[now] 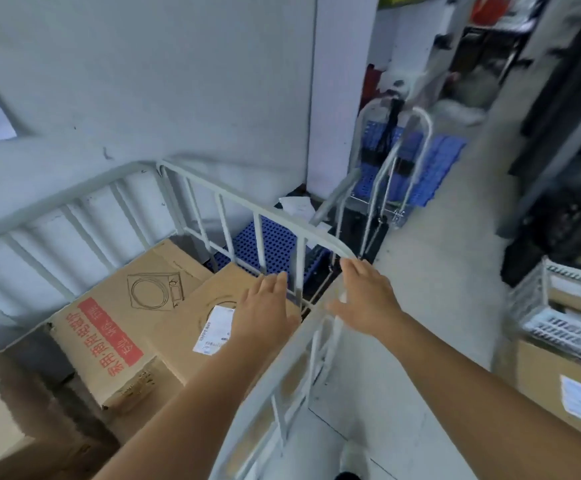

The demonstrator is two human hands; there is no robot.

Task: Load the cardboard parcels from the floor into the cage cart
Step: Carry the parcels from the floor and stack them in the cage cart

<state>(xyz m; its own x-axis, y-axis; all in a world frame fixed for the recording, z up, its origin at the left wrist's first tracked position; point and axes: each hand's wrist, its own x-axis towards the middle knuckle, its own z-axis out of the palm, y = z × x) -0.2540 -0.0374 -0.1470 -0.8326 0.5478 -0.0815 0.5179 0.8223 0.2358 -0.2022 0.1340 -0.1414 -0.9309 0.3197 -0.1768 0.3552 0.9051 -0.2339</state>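
Observation:
The grey cage cart [213, 188] stands against the wall, with railings of vertical bars. Inside it lie cardboard parcels: one with a red strip and a drawn round appliance [126, 306], and beside it one with a white shipping label [195, 323]. My left hand [265, 313] hovers open, fingers straight, over the labelled parcel just inside the railing. My right hand [368, 299] is open too, fingers spread, outside the cart near its top corner. Neither hand holds anything. Another cardboard parcel with a label [566, 393] sits on the floor at the right.
Two folded hand trolleys [403, 174] and blue plastic pallets [434, 168] stand beyond the cart by a white pillar. Wire baskets [559, 306] sit on the right parcel. Dark shelving [566, 116] lines the right side. Grey floor [438, 271] runs between.

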